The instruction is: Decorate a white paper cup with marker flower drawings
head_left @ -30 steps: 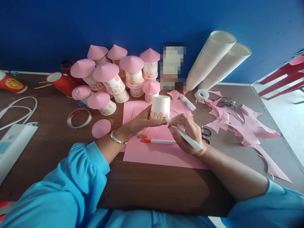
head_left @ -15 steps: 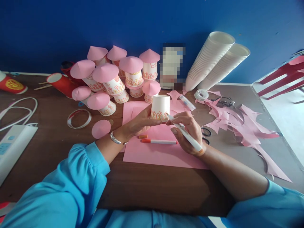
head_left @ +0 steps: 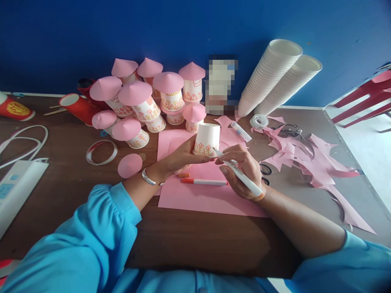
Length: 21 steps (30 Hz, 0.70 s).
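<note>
My left hand (head_left: 182,156) is closed around a white paper cup (head_left: 207,136), held above pink paper sheets (head_left: 201,199). Red and orange flowers are drawn in a band along the cup's lower part. In my right hand (head_left: 242,173) is a white marker (head_left: 244,179) with an orange end, its tip at or very close to the flower band. Whether the tip touches the cup I cannot tell. Below the hands lie a capped red marker (head_left: 204,182) and a small orange-brown marker cap (head_left: 184,175).
Several decorated cups with pink paper cones (head_left: 168,83) stand at the back left. Two stacks of white cups (head_left: 271,75) lean by the blue wall. Pink scraps (head_left: 305,156), a tape roll (head_left: 259,121) and black scissor handles (head_left: 266,169) lie right; a power strip (head_left: 21,187) lies left.
The cup has turned and tilted slightly in my left hand, its drawn flowers shifting. The marker tip has moved a little left along the flower band.
</note>
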{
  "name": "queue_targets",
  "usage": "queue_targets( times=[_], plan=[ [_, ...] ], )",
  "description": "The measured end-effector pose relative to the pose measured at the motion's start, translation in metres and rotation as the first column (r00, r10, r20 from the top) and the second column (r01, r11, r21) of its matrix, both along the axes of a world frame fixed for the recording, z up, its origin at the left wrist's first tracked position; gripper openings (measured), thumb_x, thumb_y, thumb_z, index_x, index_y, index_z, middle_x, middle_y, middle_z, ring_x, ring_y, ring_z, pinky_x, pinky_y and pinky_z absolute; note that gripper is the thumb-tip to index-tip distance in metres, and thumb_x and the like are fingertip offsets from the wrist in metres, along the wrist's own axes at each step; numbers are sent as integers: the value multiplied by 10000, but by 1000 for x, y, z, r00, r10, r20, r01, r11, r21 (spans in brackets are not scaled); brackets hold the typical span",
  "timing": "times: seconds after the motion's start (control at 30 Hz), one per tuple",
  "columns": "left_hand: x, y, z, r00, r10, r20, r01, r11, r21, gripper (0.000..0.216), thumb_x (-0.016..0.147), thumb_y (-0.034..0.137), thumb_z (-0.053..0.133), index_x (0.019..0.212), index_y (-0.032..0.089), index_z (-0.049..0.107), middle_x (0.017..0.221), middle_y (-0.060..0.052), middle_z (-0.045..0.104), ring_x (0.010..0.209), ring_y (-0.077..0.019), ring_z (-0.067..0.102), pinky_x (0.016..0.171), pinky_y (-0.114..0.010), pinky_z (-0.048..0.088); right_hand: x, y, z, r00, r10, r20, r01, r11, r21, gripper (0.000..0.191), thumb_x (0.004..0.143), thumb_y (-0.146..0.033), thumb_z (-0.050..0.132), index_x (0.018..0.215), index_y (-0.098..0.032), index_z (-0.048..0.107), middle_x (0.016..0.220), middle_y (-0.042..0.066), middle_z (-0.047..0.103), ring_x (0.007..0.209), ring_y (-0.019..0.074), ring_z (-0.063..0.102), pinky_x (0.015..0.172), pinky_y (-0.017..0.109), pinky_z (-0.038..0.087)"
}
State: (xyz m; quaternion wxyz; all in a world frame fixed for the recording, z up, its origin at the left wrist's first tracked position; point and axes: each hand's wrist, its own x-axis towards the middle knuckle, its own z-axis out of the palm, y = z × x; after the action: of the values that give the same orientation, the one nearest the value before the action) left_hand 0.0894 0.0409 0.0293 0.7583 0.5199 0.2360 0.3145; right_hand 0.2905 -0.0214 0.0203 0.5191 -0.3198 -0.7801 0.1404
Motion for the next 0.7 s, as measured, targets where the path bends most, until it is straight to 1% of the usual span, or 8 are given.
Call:
queue_targets(
  times=[0.1,0.23,0.43,0.7],
  plan=[
    [-1,-1,0,1000,0,27,0,1000,-19,467,803,299,887,1205,213,666,984,-43,716,957,-205,677,941,-379,541,1,0,2,999,-44,16,44,999,-2,149,1010,-192,640,1149,-241,618,912,37,693,809,191,699,702,351,621],
    [-4,2,-8,999,-12,38,13,1000,-18,485,816,290,886,1247,224,673,1052,-55,724,1022,-213,688,988,-392,557,0,2,3,999,-27,41,25,999,43,145,990,-153,637,1109,-234,622,895,38,682,777,182,687,665,333,603],
    [-5,5,-15,999,-17,30,17,1000,7,433,824,291,886,1201,227,684,1037,-42,719,1004,-202,686,938,-358,550,-1,2,2,998,-29,48,27,999,43,146,988,-142,620,1098,-238,616,892,33,672,770,184,688,659,340,602],
    [-4,2,-11,999,3,50,-3,1000,-14,492,809,265,875,1257,228,677,1015,-42,719,967,-211,681,936,-383,536,-1,2,1,998,-27,65,25,999,25,142,986,-114,613,1085,-215,608,904,36,664,779,176,689,669,334,607]
  ],
)
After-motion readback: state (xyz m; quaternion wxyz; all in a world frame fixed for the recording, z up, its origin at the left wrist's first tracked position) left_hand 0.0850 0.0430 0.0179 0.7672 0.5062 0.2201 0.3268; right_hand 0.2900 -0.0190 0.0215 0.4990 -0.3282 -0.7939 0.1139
